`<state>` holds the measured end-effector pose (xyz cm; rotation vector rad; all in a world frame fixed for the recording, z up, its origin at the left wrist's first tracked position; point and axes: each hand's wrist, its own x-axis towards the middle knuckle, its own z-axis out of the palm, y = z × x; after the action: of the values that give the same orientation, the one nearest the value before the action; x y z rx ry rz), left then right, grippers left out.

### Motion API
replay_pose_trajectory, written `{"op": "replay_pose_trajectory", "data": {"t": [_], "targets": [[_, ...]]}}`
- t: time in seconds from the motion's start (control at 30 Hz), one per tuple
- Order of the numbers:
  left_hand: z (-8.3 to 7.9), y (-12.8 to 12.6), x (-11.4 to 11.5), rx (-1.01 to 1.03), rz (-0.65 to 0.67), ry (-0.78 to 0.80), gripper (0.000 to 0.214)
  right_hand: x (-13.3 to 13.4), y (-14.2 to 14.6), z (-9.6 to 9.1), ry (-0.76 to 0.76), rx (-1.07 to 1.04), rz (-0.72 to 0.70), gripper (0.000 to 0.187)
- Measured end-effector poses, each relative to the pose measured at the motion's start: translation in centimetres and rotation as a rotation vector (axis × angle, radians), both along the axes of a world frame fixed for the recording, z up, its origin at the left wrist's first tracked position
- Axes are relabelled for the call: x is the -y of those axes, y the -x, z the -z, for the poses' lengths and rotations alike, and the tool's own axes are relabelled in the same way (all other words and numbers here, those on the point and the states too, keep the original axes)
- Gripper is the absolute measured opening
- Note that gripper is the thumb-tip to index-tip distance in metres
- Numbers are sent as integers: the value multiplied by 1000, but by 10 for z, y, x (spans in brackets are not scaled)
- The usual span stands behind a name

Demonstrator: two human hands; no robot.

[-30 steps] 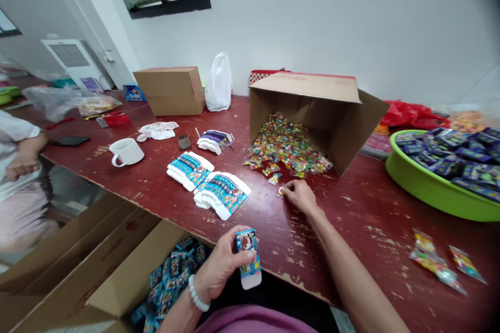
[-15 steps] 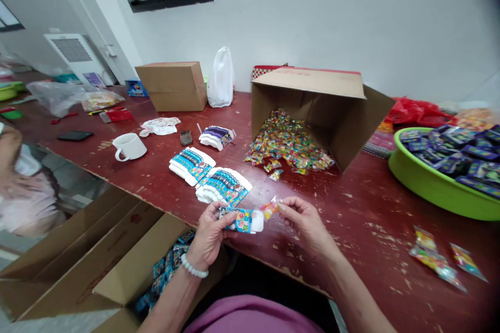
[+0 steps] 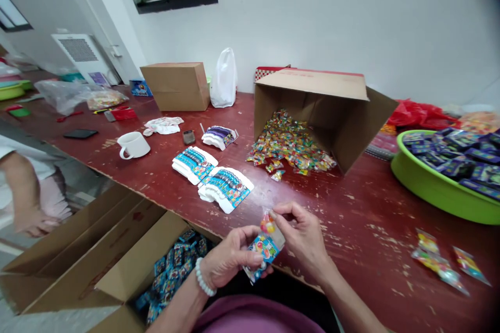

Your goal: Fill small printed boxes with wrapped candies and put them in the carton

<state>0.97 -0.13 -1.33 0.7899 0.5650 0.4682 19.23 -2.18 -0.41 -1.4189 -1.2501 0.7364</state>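
Note:
My left hand, with a beaded bracelet on the wrist, is closed around a small blue printed candy box tilted up, its end flap open. Between the thumb and fingers of my right hand is a clear candy packet with red and yellow sweets, right at the box's open end. Flat blue boxes lie fanned in two stacks on the red table just beyond my hands. A heap of small candy packets spills from a cardboard carton lying on its side.
Left of me, an open carton below the table edge holds many blue boxes. A green basin of purple packets stands right, near loose candy packets. A white mug and phone lie left. Another person's hand shows far left.
My left hand has drawn the blue box nearer and tilted it, open end upward. My right hand has brought the candy packet to that opening. The view has shifted slightly.

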Motion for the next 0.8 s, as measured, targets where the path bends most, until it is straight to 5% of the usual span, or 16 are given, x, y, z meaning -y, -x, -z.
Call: {"op": "replay_pose_trajectory", "data": {"t": [0.3,0.53,0.7,0.8], "targets": [[1,0,0,-9,2,-67,41,2,-3,1,-190,179,116,10],[-4,-3,1,-60,-81,-145,42,8,11,3,-177,348,-139,12],[-1,-8,-5,-60,-246,79,34,8,5,0,-137,251,-122,18],[-2,-11,-8,-23,-311,200,46,8,7,5,-124,216,-143,17]]}}
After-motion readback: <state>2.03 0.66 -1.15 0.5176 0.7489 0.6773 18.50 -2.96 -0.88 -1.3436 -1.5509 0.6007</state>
